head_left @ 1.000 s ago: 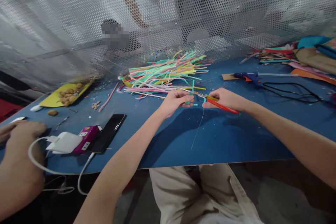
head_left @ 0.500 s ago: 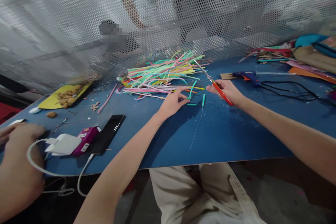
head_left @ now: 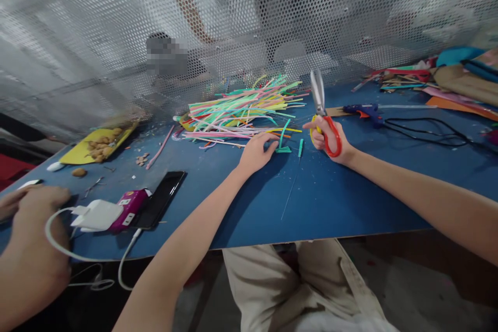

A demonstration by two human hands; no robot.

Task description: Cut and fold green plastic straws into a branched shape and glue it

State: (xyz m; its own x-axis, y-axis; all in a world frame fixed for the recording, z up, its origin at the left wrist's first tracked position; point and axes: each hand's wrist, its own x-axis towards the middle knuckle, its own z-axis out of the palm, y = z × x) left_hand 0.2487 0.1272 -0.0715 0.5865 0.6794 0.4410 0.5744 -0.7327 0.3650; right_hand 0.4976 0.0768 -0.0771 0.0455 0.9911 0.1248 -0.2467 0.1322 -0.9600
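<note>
Scissors: the scissors are standing nearly upright in the right hand, blades pointing up and close together, red handle loop around the fingers, above the middle of the blue worktop.
Right hand: its grip is closing around the scissors' handles, the hand resting low over the worktop.
Left hand: the left hand is lying on the worktop just left of the scissors, fingers loosely spread and holding nothing, fingertips reaching toward the teal cut pieces.
Cut pieces: short teal bits are lying between the two hands, one curved, one straight.
Wire: a thin wire is running from the cut pieces toward the near edge.
Strip pile: a heap of coloured strips is lying toward the far edge, just beyond the left hand.
Glue gun: a blue glue gun with a black cord is lying toward the far right.
Near left corner: a phone, a magenta box and a white charger are lying together, with another person's hand beside them.
Far left: a yellow sheet is carrying nuts.
</note>
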